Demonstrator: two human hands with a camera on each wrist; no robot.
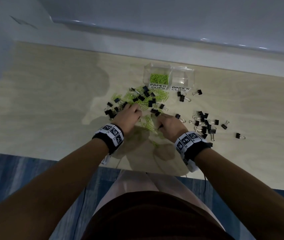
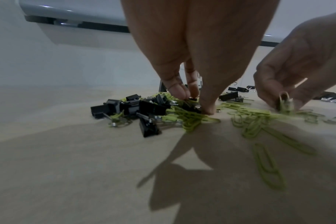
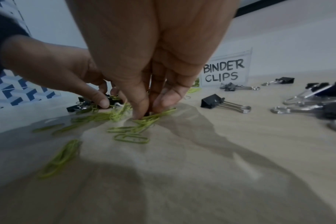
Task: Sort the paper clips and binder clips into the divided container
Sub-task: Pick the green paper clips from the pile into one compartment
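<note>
A clear divided container [image 1: 191, 78] stands at the back of the table, labelled PAPER CLIPS and BINDER CLIPS. Its left compartment holds green paper clips [image 1: 159, 78]; the right one looks bare. In front lies a mixed pile of green paper clips [image 1: 148, 122] and black binder clips [image 1: 144, 96]. My left hand [image 2: 194, 103] reaches down into the pile and pinches green paper clips, with a black binder clip right beside its fingers. My right hand [image 3: 146, 112] pinches a small bunch of green paper clips [image 2: 284, 103] just off the table. The two hands [image 1: 132, 113] [image 1: 163, 123] are close together.
More binder clips [image 1: 203, 125] lie scattered to the right, with a few [image 1: 182, 97] near the container's front. The wooden table's near edge [image 1: 137, 168] is just behind my wrists. A white ledge [image 1: 155, 47] runs along the back. Patterned blue flooring lies to the left.
</note>
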